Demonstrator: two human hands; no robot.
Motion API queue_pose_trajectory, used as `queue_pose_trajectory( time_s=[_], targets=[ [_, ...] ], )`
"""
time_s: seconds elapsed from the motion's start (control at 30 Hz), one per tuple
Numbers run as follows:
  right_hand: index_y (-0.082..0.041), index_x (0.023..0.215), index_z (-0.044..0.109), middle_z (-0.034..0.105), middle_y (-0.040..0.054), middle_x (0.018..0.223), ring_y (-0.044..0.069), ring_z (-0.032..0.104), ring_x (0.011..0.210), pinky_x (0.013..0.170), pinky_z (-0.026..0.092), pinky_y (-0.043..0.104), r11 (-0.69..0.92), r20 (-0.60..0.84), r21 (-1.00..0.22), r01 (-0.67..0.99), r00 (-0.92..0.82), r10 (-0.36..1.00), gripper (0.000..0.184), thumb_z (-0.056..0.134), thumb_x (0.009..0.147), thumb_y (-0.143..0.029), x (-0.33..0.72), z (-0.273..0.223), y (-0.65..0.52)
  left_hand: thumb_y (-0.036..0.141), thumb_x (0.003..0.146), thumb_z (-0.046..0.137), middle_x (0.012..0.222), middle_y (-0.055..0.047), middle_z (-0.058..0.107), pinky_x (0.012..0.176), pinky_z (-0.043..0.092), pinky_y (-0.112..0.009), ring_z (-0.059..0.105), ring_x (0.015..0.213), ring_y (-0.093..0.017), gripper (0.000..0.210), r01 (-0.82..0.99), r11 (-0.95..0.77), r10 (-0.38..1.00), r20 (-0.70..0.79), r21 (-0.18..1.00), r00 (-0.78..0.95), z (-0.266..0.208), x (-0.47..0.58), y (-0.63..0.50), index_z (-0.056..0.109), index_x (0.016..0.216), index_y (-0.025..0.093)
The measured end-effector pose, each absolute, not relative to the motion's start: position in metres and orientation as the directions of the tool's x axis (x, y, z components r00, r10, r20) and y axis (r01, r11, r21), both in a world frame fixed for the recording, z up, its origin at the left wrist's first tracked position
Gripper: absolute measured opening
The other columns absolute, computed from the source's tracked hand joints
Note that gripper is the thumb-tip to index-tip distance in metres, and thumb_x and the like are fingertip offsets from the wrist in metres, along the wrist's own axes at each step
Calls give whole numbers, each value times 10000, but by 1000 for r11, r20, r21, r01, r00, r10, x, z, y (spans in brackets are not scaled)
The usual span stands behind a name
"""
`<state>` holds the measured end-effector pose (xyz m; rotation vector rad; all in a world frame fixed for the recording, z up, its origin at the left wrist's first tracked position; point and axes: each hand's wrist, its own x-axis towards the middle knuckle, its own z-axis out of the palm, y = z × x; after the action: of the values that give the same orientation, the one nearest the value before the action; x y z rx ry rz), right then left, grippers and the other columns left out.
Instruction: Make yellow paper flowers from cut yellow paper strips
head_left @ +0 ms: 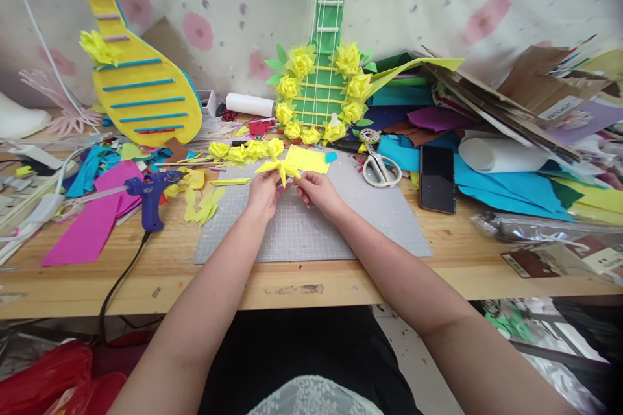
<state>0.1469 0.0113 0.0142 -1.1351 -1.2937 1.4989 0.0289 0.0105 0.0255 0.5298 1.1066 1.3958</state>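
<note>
Between both hands, above a grey cutting mat, is a yellow paper flower with pointed petals spread outward. My left hand is closed on its left side, and my right hand pinches its right side. Fingertips of both hands are partly hidden beneath the petals. Just behind lies a flat yellow paper sheet. A row of finished yellow paper flowers sits at the mat's back left. Cut yellow petal pieces lie left of the mat.
A blue glue gun with its cord stands at left. Scissors and a phone lie at right. Behind, a green paper guitar with yellow flowers and a yellow paper instrument lean on the wall. Cardboard and paper pile up at right.
</note>
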Motion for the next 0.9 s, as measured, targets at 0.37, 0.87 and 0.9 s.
queue_pose_trajectory(
  time_s=[0.37, 0.87, 0.9],
  targets=[
    [-150, 659, 532, 460, -71, 423, 24, 326, 300, 286, 268, 161, -260, -215, -959, -111, -312, 925, 168, 554, 749, -290, 153, 16, 15, 144, 634, 652, 778, -46, 682, 734, 497, -258, 639, 756, -127, 92, -496, 190, 940, -303, 847, -159, 20, 27, 13, 631, 723, 139],
    [-187, 700, 432, 528, -82, 487, 31, 403, 342, 335, 317, 152, -104, -82, -993, -54, -319, 944, 201, 591, 705, -310, 148, 9, 15, 185, 551, 707, 663, -7, 620, 672, 493, -283, 604, 649, -117, 180, -459, 94, 915, -258, 883, -310, 20, 29, 15, 588, 674, 130],
    [-186, 687, 429, 525, -81, 483, 30, 397, 336, 329, 314, 152, -96, -77, -994, -46, -311, 947, 188, 575, 721, -300, 147, 8, 15, 186, 548, 706, 664, -4, 616, 667, 494, -280, 596, 640, -111, 180, -456, 88, 918, -250, 886, -309, 20, 29, 15, 588, 672, 131]
  ],
)
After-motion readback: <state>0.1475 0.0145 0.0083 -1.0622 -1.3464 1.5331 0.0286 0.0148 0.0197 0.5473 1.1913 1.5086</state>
